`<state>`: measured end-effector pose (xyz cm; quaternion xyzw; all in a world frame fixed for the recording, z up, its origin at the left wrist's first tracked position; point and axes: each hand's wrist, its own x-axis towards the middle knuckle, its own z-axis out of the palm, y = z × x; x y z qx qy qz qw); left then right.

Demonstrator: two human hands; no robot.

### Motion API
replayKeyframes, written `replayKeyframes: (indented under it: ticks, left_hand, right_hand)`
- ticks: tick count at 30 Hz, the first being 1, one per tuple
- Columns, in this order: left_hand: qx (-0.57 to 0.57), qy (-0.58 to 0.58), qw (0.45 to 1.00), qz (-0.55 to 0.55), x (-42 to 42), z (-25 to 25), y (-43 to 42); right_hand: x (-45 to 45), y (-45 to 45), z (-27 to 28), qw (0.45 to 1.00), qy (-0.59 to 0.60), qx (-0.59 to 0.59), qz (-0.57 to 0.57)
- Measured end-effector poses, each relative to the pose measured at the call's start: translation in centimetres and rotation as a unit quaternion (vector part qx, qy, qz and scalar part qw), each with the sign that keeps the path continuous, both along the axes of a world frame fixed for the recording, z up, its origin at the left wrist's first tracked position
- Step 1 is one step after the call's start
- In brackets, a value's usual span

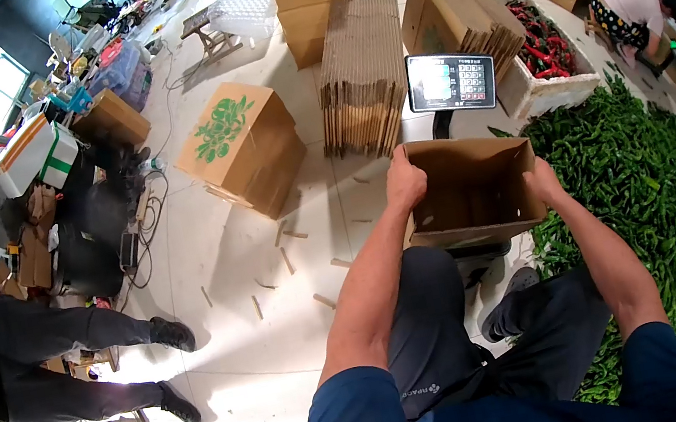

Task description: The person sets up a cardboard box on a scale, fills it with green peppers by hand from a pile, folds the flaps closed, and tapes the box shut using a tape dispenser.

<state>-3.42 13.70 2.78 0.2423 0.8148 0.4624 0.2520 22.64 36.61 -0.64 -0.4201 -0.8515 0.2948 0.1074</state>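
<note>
An open cardboard box (478,233) stands in front of me between my knees, its inside bare as far as I can see. My left hand (405,181) is closed on the box's far left corner. On the opposite side, my right hand (544,182) grips the right wall, its fingers partly hidden by the cardboard. Just beyond the box, a digital scale display (452,82) rises on a post. The scale's platform is mostly hidden beneath the box. A large heap of green chili peppers (636,185) lies on the floor to my right.
Stacks of flattened cartons (359,72) stand ahead, with a white foam crate (557,91) of red peppers to their right. A printed carton stack (241,147) is at left. Another person's legs (73,348) show at left; a crouching person (630,10) is far right.
</note>
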Motion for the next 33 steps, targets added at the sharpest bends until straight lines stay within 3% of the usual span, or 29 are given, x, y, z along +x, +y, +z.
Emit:
replayKeyframes:
  ticks: [7, 10, 13, 16, 19, 23, 28, 30, 31, 32, 33]
  left_hand:
    - [0.001, 0.012, 1.000, 0.005, 0.1, -1.0, 0.5]
    - [-0.001, 0.014, 1.000, -0.001, -0.2, -0.8, 0.3]
    - [0.007, 0.007, 1.000, -0.001, -0.1, -0.7, 0.2]
    - [-0.005, 0.003, 1.000, -0.001, 0.4, -1.0, 0.0]
    - [-0.007, 0.010, 1.000, -0.006, 0.1, -0.1, 0.2]
    - [-0.006, 0.031, 0.999, -0.007, -0.6, -1.6, 0.6]
    - [0.022, 0.042, 0.999, -0.013, -0.2, -2.6, 0.5]
    - [0.001, 0.045, 0.999, -0.007, 0.1, -1.4, 0.3]
    - [-0.009, 0.050, 0.999, -0.013, 0.2, -1.5, 0.3]
    - [-0.013, 0.068, 0.998, -0.014, -0.2, -2.9, 0.7]
    - [-0.023, 0.081, 0.996, -0.016, 0.2, -2.0, 0.4]
  right_hand:
    - [-0.2, -0.2, 0.9, 0.999, -0.007, 0.012, 0.031]
    - [-0.2, 0.4, -0.5, 0.999, -0.038, 0.028, -0.009]
    - [-0.1, 0.1, -0.1, 1.000, 0.001, 0.028, 0.009]
    - [0.0, 0.1, 1.2, 0.997, 0.002, -0.042, 0.064]
    - [0.5, 1.3, -2.2, 0.997, -0.044, 0.055, 0.007]
    - [-0.1, 0.9, -0.8, 0.999, -0.028, 0.037, 0.014]
    - [0.7, 1.7, -3.2, 0.998, -0.024, 0.054, 0.019]
    - [-0.1, 0.4, -0.4, 0.998, -0.066, 0.003, -0.002]
    - [0.3, 1.4, -1.9, 0.998, -0.057, -0.010, 0.008]
    - [-0.5, -0.3, 1.8, 0.992, -0.100, -0.069, -0.044]
    - [0.2, 0.6, 0.2, 0.995, -0.082, -0.047, -0.030]
